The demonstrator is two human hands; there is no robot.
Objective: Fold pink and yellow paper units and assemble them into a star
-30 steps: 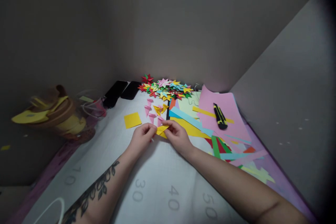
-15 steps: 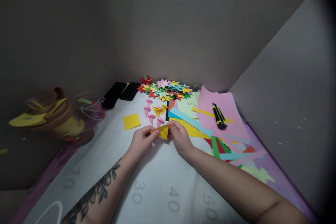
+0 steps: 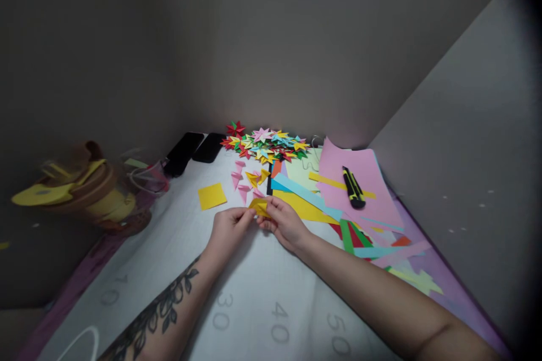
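A small folded piece of yellow paper is pinched between my two hands above the white sheet. My left hand holds its left end with thumb and fingers. My right hand grips the right side, its lower fingers curled beneath. Just beyond lie several folded pink paper pieces and a few folded yellow pieces. To the left, a flat yellow paper square rests on the sheet.
Many-coloured paper stars are heaped by the wall. A utility knife lies on pink paper at right, with coloured strips nearby. Two dark phones and a terracotta pot stand at left.
The yellow paper has turned and shifted slightly left, now looking flatter. My right hand has moved left, its fingers now reaching across and under the paper.
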